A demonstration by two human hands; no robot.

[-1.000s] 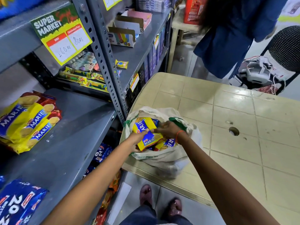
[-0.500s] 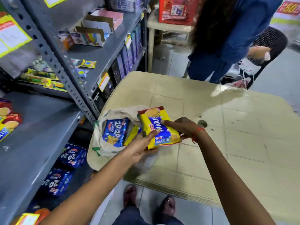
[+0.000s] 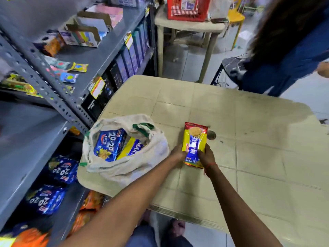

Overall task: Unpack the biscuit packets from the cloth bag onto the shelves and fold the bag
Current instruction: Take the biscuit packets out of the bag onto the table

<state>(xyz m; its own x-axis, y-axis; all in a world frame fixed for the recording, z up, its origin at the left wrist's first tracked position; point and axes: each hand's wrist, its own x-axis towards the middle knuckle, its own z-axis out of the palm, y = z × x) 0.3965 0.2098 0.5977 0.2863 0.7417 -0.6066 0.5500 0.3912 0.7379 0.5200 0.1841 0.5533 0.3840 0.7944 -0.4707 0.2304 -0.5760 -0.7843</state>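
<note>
A yellow Marie biscuit packet (image 3: 195,139) stands on end on the beige table (image 3: 249,148). My left hand (image 3: 179,152) grips its lower left side and my right hand (image 3: 206,155) grips its lower right side. To their left the white cloth bag (image 3: 124,166) with green trim lies open on the table's near left corner. Inside it show a blue 20-20 packet (image 3: 108,146) and another yellow Marie packet (image 3: 132,148).
Grey metal shelves (image 3: 26,139) run along the left, with blue 20-20 packets (image 3: 44,198) on a lower level. Another person in blue (image 3: 288,50) stands beyond the table's far right. A second table with a red basket (image 3: 188,8) stands behind.
Both hands lifted the Marie packet out of the bag and carried it right, onto the table. The view swung right and down, so the shelf's Marie stack left the frame.
</note>
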